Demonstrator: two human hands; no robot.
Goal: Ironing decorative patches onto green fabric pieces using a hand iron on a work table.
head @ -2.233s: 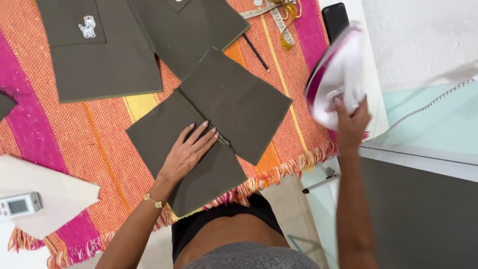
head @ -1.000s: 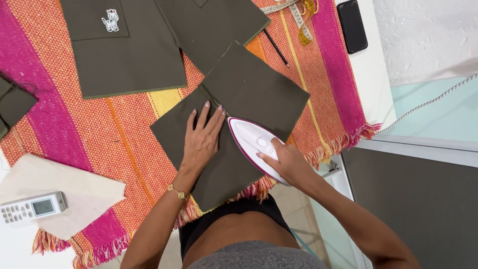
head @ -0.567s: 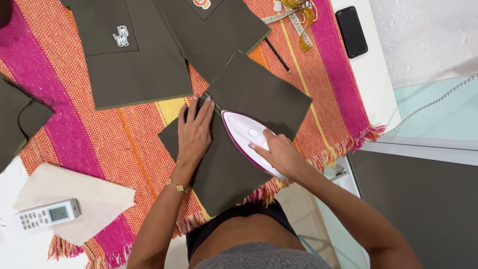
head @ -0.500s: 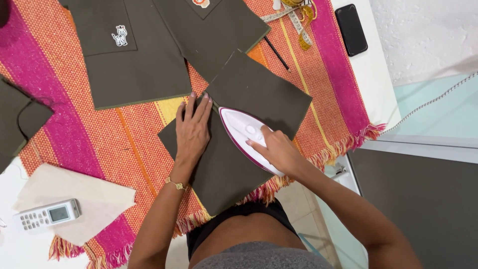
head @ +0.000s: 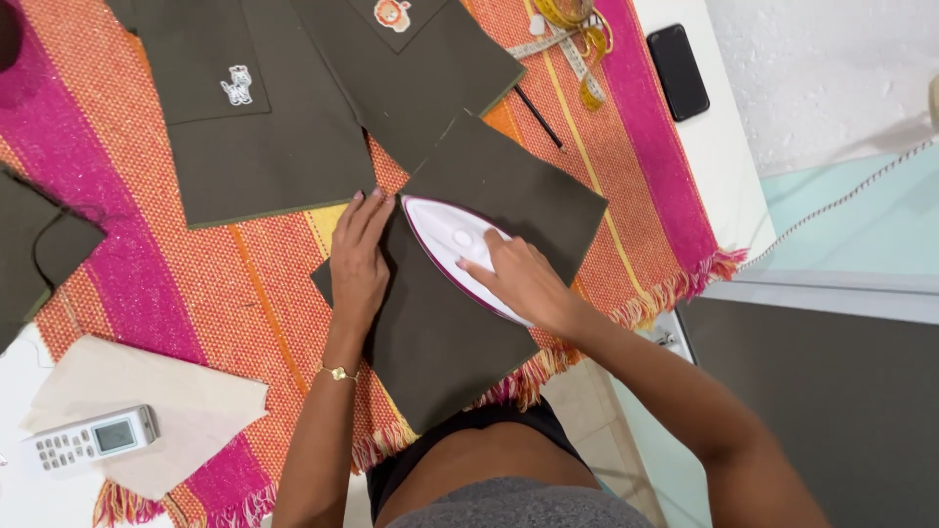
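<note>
Iron sits under right hand, left hand flattening olive fabric beside.

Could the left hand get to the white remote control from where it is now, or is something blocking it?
Probably yes. The left hand lies flat on the olive fabric piece, holding nothing, and only open striped mat and beige cloth lie between it and the remote control.

Iron: white with magenta rim, soleplate down, tip just beside the left fingers. Olive fabric piece: folded flat, beneath both fingers.
</note>
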